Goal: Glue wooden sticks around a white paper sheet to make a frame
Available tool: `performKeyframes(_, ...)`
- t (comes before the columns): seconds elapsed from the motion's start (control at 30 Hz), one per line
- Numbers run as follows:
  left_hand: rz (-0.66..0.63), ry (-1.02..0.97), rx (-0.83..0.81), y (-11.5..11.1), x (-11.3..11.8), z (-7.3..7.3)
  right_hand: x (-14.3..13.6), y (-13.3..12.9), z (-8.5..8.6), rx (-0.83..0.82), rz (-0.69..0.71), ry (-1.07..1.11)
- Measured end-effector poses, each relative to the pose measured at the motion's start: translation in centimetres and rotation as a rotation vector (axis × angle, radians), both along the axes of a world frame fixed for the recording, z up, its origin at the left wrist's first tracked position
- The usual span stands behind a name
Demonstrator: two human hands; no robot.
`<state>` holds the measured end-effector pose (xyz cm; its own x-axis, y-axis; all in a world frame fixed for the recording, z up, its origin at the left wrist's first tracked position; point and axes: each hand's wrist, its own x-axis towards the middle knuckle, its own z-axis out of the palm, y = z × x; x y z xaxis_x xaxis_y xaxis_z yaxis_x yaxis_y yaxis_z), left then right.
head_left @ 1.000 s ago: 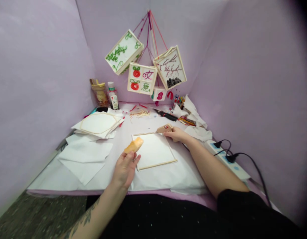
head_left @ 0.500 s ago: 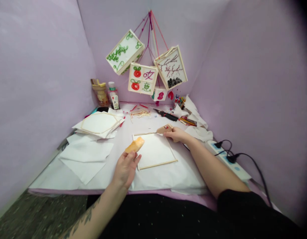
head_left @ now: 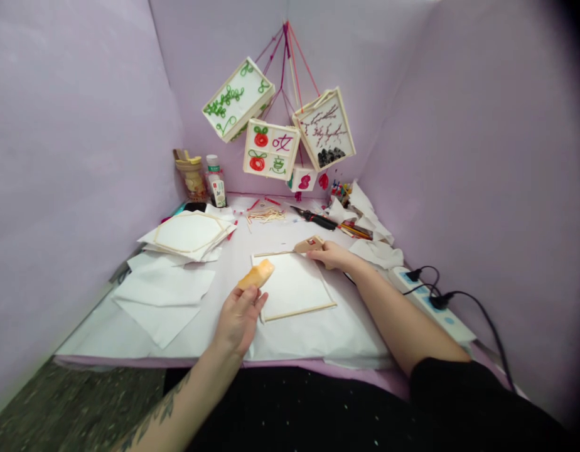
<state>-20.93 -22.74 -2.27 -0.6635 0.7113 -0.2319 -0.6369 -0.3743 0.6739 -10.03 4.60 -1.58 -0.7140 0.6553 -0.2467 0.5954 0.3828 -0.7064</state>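
Between the thumb and fingers of my left hand point(head_left: 238, 320) is a yellow-orange flat piece point(head_left: 256, 275), of a kind I cannot make out, raised above the left part of a white paper panel point(head_left: 297, 282). Thin wooden sticks edge this panel; the near stick point(head_left: 299, 312) and the far stick point(head_left: 273, 253) show plainly. My right hand point(head_left: 336, 255) is wrapped round a beige glue gun point(head_left: 309, 243) at the panel's far right corner. Its tip points left, close to the far stick; whether they touch is unclear. A black cord runs off to the right behind my forearm.
Paper sheets point(head_left: 162, 295) and a hexagonal stick-framed panel point(head_left: 189, 232) lie left. Behind are loose sticks point(head_left: 267, 215), pliers point(head_left: 313, 218), a bottle point(head_left: 216, 182) and a jar point(head_left: 193, 179). Decorated boxes point(head_left: 271, 149) hang above. A power strip point(head_left: 435, 307) with plugs sits right.
The camera view has shifted very slightly. Both hands keep their holds and stay in nearly the same places over the panel.
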Motion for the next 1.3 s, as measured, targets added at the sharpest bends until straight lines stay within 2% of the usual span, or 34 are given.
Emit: performKeyframes(1.3,0.023,-0.021,-0.014,0.1,0.2,0.4,-0.2,-1.1,0.7,0.013,0.007,-0.030)
